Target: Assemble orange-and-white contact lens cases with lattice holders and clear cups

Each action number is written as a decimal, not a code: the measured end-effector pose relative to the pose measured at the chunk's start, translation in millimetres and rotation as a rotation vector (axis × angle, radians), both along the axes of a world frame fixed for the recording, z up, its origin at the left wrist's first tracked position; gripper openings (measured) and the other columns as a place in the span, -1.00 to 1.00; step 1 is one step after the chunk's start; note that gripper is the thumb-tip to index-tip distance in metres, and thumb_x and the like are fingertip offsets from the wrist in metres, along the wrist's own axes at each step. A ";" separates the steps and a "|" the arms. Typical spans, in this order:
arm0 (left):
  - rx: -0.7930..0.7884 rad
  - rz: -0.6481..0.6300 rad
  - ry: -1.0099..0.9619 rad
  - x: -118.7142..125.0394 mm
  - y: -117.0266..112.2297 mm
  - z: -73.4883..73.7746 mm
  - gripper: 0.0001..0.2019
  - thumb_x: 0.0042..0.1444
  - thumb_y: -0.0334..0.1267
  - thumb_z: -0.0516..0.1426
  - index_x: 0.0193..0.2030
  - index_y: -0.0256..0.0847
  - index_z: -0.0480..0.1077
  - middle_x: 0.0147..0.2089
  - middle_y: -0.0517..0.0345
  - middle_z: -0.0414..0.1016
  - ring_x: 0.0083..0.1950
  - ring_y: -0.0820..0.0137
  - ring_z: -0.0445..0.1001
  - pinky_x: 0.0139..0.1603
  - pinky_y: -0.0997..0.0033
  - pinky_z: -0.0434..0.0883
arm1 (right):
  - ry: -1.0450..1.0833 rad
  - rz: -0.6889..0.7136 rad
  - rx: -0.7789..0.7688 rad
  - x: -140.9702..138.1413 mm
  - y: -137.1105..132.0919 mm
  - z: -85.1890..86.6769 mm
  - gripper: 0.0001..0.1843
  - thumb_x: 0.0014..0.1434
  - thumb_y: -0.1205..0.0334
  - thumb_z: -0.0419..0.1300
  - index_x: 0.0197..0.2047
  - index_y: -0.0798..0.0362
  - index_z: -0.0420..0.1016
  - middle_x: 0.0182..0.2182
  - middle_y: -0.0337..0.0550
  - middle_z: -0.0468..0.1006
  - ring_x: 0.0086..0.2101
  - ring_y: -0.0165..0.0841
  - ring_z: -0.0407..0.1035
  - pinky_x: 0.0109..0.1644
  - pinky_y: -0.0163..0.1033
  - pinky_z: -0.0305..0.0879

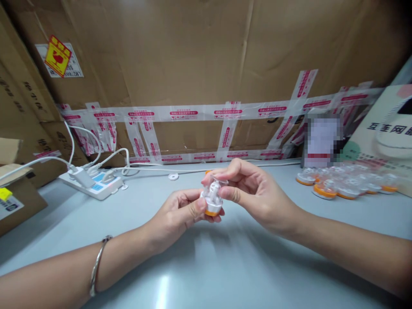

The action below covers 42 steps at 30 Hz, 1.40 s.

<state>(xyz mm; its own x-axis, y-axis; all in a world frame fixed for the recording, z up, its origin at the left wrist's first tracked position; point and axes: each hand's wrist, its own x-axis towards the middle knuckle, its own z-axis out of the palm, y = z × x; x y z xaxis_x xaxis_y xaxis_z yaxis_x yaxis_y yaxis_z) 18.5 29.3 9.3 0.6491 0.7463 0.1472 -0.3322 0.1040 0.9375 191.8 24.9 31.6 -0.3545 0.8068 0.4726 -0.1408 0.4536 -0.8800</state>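
Note:
Above the middle of the table, both hands meet at a small domed toy (213, 198) with a white body, an orange rim at its base and a clear cover on top. My left hand (185, 208) is closed round the base, thumb pressed on its near side. Fingers and thumb of my right hand (247, 186) pinch the clear cover from above and from the right. A bit of orange shows behind the right fingers; what it belongs to is hidden. The white figure inside the cover is too small to make out fully.
Several similar orange-and-white domed pieces (347, 182) lie at the right. A white power strip (93, 184) with plugs and cables sits at the left, a white ring (173, 176) near the back. A large taped cardboard box (180, 56) walls off the rear.

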 end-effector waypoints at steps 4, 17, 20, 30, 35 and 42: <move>0.023 -0.020 -0.006 -0.7 1.3 -0.1 -0.77 0.01 -0.15 0.23 -0.27 -0.27 0.51 -0.33 0.11 0.44 -0.29 0.47 0.40 -0.16 0.48 0.36 | 0.027 0.096 -0.019 0.7 1.4 2.6 -0.80 0.07 0.21 0.24 -0.40 0.03 0.26 -0.27 -0.19 0.49 -0.35 -0.42 0.45 -0.41 -0.29 0.45; 0.166 0.226 0.172 6.9 -8.2 1.5 -0.77 -0.02 -0.15 0.25 -0.27 -0.25 0.50 -0.33 0.17 0.46 -0.25 0.48 0.40 -0.15 0.52 0.35 | 0.121 -0.211 0.056 -9.8 -1.9 -20.8 -0.73 -0.08 0.22 0.34 -0.45 0.02 0.27 -0.46 -0.33 0.39 -0.39 -0.49 0.33 -0.28 -0.34 0.31; 0.086 0.240 0.180 7.7 -6.8 -1.6 -0.71 -0.04 -0.14 0.27 -0.21 -0.27 0.49 -0.28 0.15 0.49 -0.24 0.48 0.43 -0.11 0.50 0.36 | 0.119 -0.221 -0.012 -9.1 -0.3 -21.2 -0.70 -0.09 0.21 0.35 -0.45 0.03 0.25 -0.47 -0.35 0.37 -0.42 -0.51 0.30 -0.33 -0.36 0.28; -0.098 0.091 -0.059 5.4 0.4 -6.1 -0.79 0.08 -0.18 0.18 -0.24 -0.29 0.48 -0.30 0.10 0.52 -0.24 0.47 0.47 -0.15 0.53 0.37 | -0.063 0.087 0.018 -3.2 3.3 -28.1 -0.47 0.09 0.28 0.18 0.09 -0.12 0.09 -0.12 -0.16 0.40 -0.07 -0.35 0.32 -0.06 -0.15 0.34; -0.008 0.164 0.098 5.4 -3.3 -7.4 -0.73 0.10 -0.14 0.16 -0.15 -0.29 0.42 -0.21 0.05 0.53 -0.16 0.41 0.47 -0.04 0.46 0.31 | -0.361 -0.280 0.475 3.1 8.3 -33.2 -0.42 -0.01 0.38 0.23 0.07 -0.09 0.16 -0.04 -0.12 0.35 0.00 -0.30 0.27 0.08 -0.07 0.26; 0.001 0.272 0.174 11.4 -14.7 -6.1 -0.67 -0.02 -0.09 0.24 -0.22 -0.30 0.38 -0.27 0.12 0.53 -0.21 0.46 0.46 -0.11 0.52 0.32 | -0.541 -0.398 0.926 7.1 8.2 -26.2 -0.52 0.10 0.31 0.15 0.09 0.10 0.16 -0.07 0.05 0.42 -0.04 -0.26 0.34 0.00 -0.16 0.36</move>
<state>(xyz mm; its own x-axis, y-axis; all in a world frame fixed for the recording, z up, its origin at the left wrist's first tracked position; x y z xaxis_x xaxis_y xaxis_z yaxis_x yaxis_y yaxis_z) 29.9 14.6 3.2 0.4413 0.8958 0.0526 -0.1825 0.0322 0.9827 198.8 33.1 5.4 -0.4898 0.3292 0.8073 0.4534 0.8871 -0.0867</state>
